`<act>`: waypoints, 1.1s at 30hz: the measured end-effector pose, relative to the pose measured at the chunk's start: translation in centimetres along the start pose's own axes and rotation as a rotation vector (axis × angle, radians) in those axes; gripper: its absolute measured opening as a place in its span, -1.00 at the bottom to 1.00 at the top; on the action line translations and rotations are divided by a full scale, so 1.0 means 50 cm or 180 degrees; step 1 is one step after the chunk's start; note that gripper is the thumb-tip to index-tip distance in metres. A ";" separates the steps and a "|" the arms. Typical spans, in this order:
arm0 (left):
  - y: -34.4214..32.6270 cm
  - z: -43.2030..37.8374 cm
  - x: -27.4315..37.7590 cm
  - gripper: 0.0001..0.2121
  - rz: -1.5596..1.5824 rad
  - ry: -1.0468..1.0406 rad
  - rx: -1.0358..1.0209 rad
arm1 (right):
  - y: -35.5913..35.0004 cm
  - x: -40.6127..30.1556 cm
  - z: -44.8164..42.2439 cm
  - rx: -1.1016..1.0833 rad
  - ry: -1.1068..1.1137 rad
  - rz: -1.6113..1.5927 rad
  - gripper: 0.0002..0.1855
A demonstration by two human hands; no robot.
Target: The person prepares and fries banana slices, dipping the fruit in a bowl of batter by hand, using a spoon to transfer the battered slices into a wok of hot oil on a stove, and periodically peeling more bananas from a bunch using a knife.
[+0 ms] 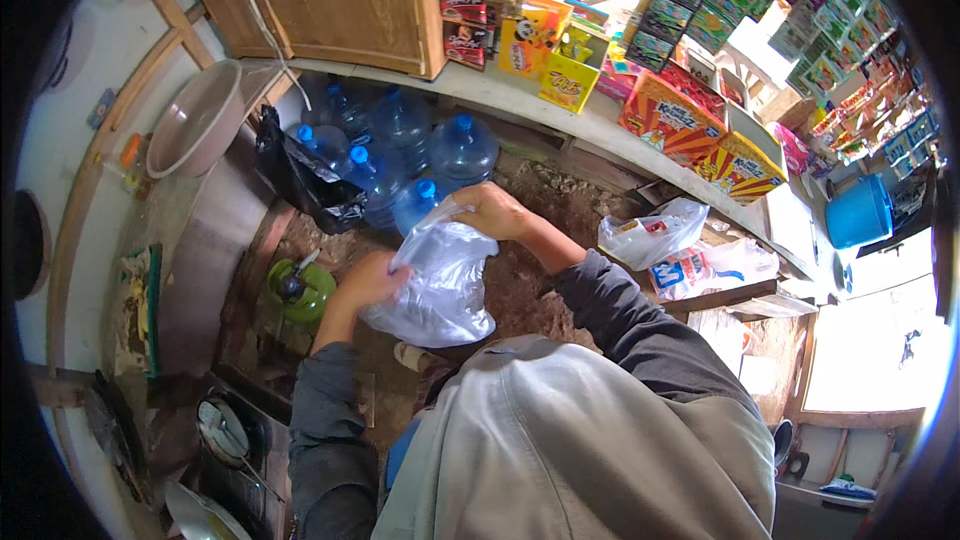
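A thin, translucent plastic bag (442, 285) hangs in front of my body, held by both hands. My left hand (375, 281) pinches its left side, and my right hand (491, 211) grips its upper edge. The bag looks slack and creased; whether anything is inside cannot be made out. Just beyond my hands stand several large blue water jugs (465, 148) with blue caps. A black plastic bag (307, 180) leans against the jugs on the left. Below it, near my left hand, sits a green gas cylinder (301, 291) with a regulator on top.
A shelf (517, 94) bearing snack boxes (675, 116) curves along the far right, with hanging sachets (675, 7) above. Filled plastic bags (652, 232) lie below it. A pinkish basin (196, 120) stands at left. A stove (255, 457) with a pan (222, 431) is at lower left.
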State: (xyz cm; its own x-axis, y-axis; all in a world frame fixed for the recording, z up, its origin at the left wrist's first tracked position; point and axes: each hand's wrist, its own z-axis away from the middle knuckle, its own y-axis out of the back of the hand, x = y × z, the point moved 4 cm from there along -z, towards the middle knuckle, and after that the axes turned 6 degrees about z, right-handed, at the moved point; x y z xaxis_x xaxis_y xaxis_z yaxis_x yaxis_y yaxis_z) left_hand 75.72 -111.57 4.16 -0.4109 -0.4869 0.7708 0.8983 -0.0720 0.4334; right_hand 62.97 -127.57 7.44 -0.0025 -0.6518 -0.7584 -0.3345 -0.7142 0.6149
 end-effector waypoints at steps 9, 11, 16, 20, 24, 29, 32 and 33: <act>0.051 -0.116 -0.194 -0.57 0.2444 0.0192 0.1994 | -0.197 -0.033 -0.058 0.0321 -0.0473 0.0749 -0.27; 0.042 -0.097 -0.163 -0.52 0.3157 -0.0242 0.1559 | -0.246 -0.029 -0.074 0.0511 -0.0428 0.0894 -0.23; 0.112 0.002 -0.186 -0.22 0.4041 -0.0180 0.1609 | -0.243 0.033 -0.146 0.0796 -0.0666 -0.0225 -0.54; 0.070 0.016 -0.258 0.04 0.4969 0.0462 -0.0336 | -0.223 -0.125 -0.192 0.0329 0.0798 0.0197 -0.50; 0.130 -0.026 -0.275 -0.20 0.6056 -0.0880 -0.0580 | -0.311 -0.177 -0.158 -0.1005 0.1395 0.0808 -0.47; 0.213 -0.012 -0.360 -0.58 0.5074 -0.0258 0.0619 | -0.351 -0.182 -0.144 -0.1773 0.1004 -0.0620 -0.48; 0.240 0.018 -0.303 -0.67 0.4850 -0.0611 0.1415 | -0.281 -0.165 -0.201 -0.1400 -0.0200 -0.1594 -0.53; 0.248 0.032 -0.287 -0.68 0.4106 -0.0502 0.1216 | -0.264 -0.155 -0.224 -0.1100 -0.0427 -0.1947 -0.53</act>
State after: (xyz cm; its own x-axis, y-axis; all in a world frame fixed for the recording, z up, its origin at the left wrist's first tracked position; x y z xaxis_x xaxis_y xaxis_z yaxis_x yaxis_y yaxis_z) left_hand 92.49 -104.08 -0.75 0.6480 0.0825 0.7572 0.5659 0.6132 -0.5511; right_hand 77.96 -115.96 7.62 -0.0332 -0.0874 -0.9956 0.0046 -0.9962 0.0873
